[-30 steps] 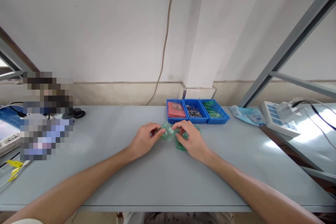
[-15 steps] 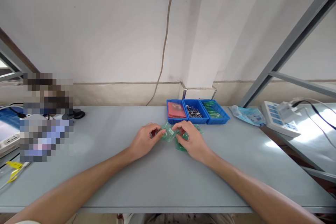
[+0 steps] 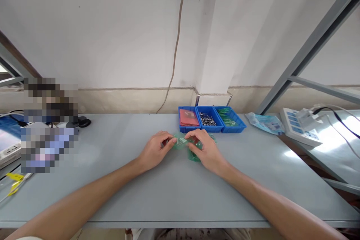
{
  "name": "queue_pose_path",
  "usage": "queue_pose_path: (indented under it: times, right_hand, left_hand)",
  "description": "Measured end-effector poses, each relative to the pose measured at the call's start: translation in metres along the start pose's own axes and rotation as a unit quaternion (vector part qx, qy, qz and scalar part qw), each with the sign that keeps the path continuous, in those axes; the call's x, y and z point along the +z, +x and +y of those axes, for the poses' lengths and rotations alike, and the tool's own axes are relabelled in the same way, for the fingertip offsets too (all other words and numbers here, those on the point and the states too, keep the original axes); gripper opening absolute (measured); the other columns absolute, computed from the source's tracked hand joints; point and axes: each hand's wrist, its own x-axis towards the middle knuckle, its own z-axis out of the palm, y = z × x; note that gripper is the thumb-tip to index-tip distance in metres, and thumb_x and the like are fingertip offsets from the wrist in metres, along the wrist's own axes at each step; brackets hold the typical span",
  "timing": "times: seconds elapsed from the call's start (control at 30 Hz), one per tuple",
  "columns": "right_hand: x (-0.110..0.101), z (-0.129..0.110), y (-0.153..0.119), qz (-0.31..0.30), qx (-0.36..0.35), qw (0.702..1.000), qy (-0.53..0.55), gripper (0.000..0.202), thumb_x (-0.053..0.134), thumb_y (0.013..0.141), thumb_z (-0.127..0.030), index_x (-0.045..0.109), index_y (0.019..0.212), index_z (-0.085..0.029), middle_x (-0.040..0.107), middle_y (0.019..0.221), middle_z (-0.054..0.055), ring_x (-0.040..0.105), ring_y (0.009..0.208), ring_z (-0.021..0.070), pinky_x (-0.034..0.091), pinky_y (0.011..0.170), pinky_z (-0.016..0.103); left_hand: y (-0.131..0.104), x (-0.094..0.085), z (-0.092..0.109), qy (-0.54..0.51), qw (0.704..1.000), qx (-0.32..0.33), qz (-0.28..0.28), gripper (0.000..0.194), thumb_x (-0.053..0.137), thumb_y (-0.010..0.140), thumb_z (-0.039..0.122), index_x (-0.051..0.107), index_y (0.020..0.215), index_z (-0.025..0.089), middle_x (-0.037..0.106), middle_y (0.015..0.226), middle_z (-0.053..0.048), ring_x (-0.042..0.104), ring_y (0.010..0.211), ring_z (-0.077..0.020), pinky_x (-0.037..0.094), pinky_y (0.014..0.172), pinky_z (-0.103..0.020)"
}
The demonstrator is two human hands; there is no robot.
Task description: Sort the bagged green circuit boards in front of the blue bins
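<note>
A small clear green plastic bag [image 3: 180, 141] with light print is stretched between my two hands over the table. My left hand [image 3: 156, 150] pinches its left side between thumb and fingers. My right hand [image 3: 206, 150] is closed at its right side, thumb and fingertips bent inward. More green plastic bags [image 3: 194, 155] lie on the table under and behind my right hand, partly hidden by it. Just beyond my hands stand three joined blue bins: one with red packets [image 3: 188, 118], one with small metal pieces [image 3: 207, 119], one with green bags [image 3: 227, 117].
A packet of blue face masks [image 3: 266, 123] lies right of the bins, beside a white power strip [image 3: 300, 127] with plugs. At the left are black round objects [image 3: 81, 122], cables and a blurred patch. A wall and a metal frame [image 3: 295, 63] bound the table.
The green bag between my hands sits slightly flatter and lower at its top edge. Both hands have barely moved, and the bins are unchanged.
</note>
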Motion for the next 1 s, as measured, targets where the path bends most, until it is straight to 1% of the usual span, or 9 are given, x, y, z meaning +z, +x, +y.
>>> queue_pose_path:
  times: [0.07,0.17,0.23,0.3,0.4,0.5,0.6,0.73,1.0]
  right_hand:
    - [-0.0006,-0.0007,0.0006,0.014,0.001,1.0,0.001,0.008,0.06,0.102,-0.029,0.065,0.109,-0.03,0.066,0.103,0.003,0.059,0.097,0.024,0.049,0.085,0.038]
    - [-0.0016,-0.0008,0.0014,0.026,0.014,0.999,0.024,0.014,0.055,0.105,-0.039,0.065,0.106,-0.028,0.062,0.106,0.005,0.06,0.095,0.0231,0.051,0.077,0.034]
    - [-0.0017,0.0001,0.002,0.035,0.021,0.998,0.04,0.018,0.055,0.105,-0.042,0.064,0.105,-0.027,0.061,0.105,0.005,0.06,0.092,0.0222,0.05,0.073,0.033]
    - [-0.001,0.0014,0.0029,0.038,0.032,0.997,0.06,0.02,0.055,0.105,-0.044,0.063,0.102,-0.026,0.063,0.097,0.004,0.06,0.086,0.0211,0.05,0.073,0.033]
    - [0.0013,0.0029,0.0043,0.022,0.07,0.989,0.126,0.021,0.057,0.103,-0.046,0.059,0.1,-0.026,0.062,0.083,0.0,0.06,0.076,0.0193,0.051,0.071,0.033]
    - [0.0031,0.0024,0.0056,0.011,0.095,0.975,0.199,0.023,0.064,0.1,-0.048,0.055,0.102,-0.027,0.059,0.078,-0.003,0.06,0.07,0.0176,0.052,0.068,0.032]
    - [0.0033,0.0001,0.0062,0.015,0.102,0.966,0.237,0.025,0.068,0.096,-0.047,0.053,0.102,-0.028,0.055,0.073,-0.005,0.057,0.066,0.0167,0.053,0.066,0.031]
    - [0.0023,-0.0023,0.0063,0.017,0.1,0.967,0.235,0.025,0.07,0.095,-0.048,0.056,0.097,-0.027,0.057,0.072,-0.004,0.056,0.066,0.0167,0.052,0.063,0.031]
    - [0.0006,-0.0036,0.0048,0.008,0.105,0.97,0.217,0.024,0.068,0.097,-0.048,0.061,0.095,-0.025,0.064,0.077,-0.001,0.061,0.07,0.0173,0.053,0.068,0.032]
  left_hand:
    - [-0.0005,-0.0005,0.0005,-0.01,1.0,0.009,-0.008,0.036,0.046,0.109,0.044,0.071,0.1,0.02,0.064,0.088,-0.004,0.057,0.082,-0.0176,0.044,0.068,-0.026]
    - [-0.0019,-0.0001,0.0,-0.028,1.0,0.006,-0.012,0.03,0.047,0.109,0.043,0.067,0.118,0.022,0.067,0.103,-0.005,0.059,0.084,-0.0171,0.047,0.07,-0.026]
    - [-0.003,0.0015,-0.0019,-0.045,0.999,0.008,-0.02,0.029,0.048,0.109,0.039,0.061,0.13,0.024,0.068,0.109,-0.005,0.06,0.088,-0.0171,0.049,0.073,-0.027]
    - [-0.0041,0.004,-0.0048,-0.061,0.998,0.026,-0.023,0.033,0.048,0.109,0.034,0.052,0.141,0.025,0.068,0.111,-0.005,0.06,0.091,-0.017,0.051,0.079,-0.028]
    - [-0.0055,0.0074,-0.0086,-0.061,0.996,0.055,-0.017,0.043,0.052,0.106,0.027,0.044,0.148,0.028,0.065,0.114,-0.005,0.059,0.091,-0.0167,0.053,0.084,-0.031]
    - [-0.0059,0.0076,-0.0088,-0.043,0.997,0.065,-0.025,0.051,0.057,0.101,0.019,0.045,0.149,0.031,0.062,0.118,-0.005,0.059,0.093,-0.017,0.053,0.081,-0.029]
    - [-0.0053,0.0055,-0.0066,-0.026,0.996,0.086,-0.023,0.05,0.059,0.097,0.014,0.052,0.143,0.032,0.06,0.119,-0.006,0.059,0.096,-0.0179,0.054,0.08,-0.029]
    - [-0.0041,0.0038,-0.0053,-0.015,0.995,0.101,-0.016,0.036,0.06,0.098,0.017,0.062,0.132,0.029,0.06,0.119,-0.007,0.059,0.096,-0.0184,0.055,0.084,-0.031]
    - [-0.0038,0.0033,-0.0051,-0.006,0.996,0.092,-0.005,0.029,0.06,0.097,0.017,0.067,0.124,0.027,0.06,0.116,-0.008,0.06,0.1,-0.0194,0.055,0.079,-0.029]
